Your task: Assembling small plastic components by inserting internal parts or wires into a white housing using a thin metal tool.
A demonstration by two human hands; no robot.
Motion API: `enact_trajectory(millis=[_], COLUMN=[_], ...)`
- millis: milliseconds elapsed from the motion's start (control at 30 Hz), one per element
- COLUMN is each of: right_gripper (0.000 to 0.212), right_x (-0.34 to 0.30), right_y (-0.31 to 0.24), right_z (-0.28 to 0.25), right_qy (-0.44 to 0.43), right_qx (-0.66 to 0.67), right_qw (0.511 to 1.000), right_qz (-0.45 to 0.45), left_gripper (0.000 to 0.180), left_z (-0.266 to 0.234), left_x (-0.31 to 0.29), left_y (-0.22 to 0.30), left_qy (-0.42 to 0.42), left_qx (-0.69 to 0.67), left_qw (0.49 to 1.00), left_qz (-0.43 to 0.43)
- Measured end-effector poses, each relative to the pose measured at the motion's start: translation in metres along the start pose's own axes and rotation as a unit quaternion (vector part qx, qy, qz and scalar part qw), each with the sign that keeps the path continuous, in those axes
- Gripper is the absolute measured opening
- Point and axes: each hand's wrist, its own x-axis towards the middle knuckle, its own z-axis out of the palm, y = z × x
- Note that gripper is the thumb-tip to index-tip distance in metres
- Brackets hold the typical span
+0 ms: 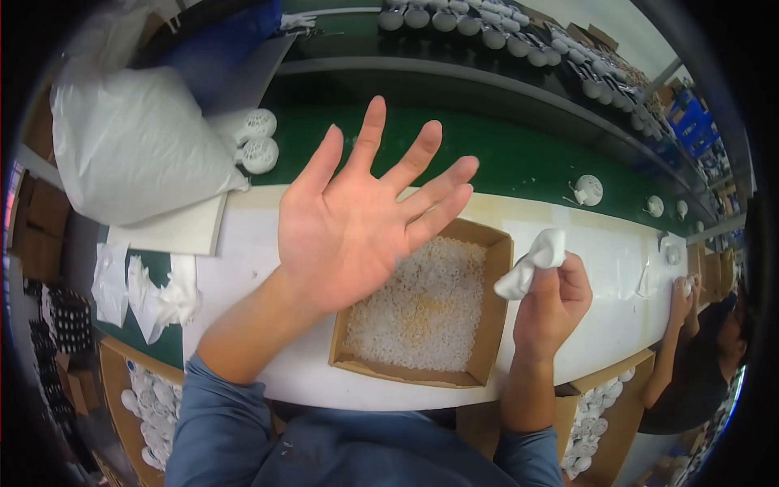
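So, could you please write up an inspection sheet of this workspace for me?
Surface: white work area, green strip behind.
Job's things: open cardboard box of small translucent pieces; crumpled-looking white piece, material unclear.
Clutter: large white bag, crumpled white wrapping, both left.
Hands: left hand empty, fingers spread, palm toward camera; right hand grips the white piece.
Cables: none clearly made out.
Surroundings: co-worker at right; white round units along the top.

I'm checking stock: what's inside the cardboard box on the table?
The box holds small whitish pieces; the left hand covers its far left corner, and anything beneath the pieces is hidden.
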Motion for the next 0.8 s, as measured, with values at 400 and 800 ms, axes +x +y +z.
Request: enact_trajectory(millis=[400, 800], right_gripper=[0.038, 0.039], right_x=[0.001, 0.01], right_y=[-0.024, -0.02], right_z=[0.039, 0.069], right_qy=[-0.1, -0.203], right_qx=[-0.333, -0.287], right_qw=[0.87, 0.882], right_qz=[-0.35, -0.314], left_gripper=[0.048, 0.055], left_z=[0.002, 0.007], left_x=[0.006, -0.005], left_y=[-0.036, -0.03], left_qy=[0.029, -0.014], left_qx=[0.0, 0.028], left_qw=[0.997, 0.997], left_qz=[-0.072, -0.072])
